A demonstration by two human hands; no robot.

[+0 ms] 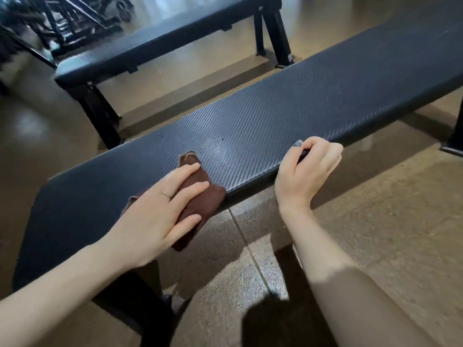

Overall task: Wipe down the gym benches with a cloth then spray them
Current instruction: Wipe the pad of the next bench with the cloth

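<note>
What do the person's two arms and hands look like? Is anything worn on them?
Both forearms are bare, with no sleeves in view. The left hand wears a thin, plain ring on one finger. The right hand shows no ring; its thumbnail is painted a grey-blue colour. No watch, bracelet or glove shows on either wrist.

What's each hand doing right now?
Left hand: open, fingers straight, pressing the cloth flat on the bench.
Right hand: closed, fingers curled round the bench's near edge.
</note>
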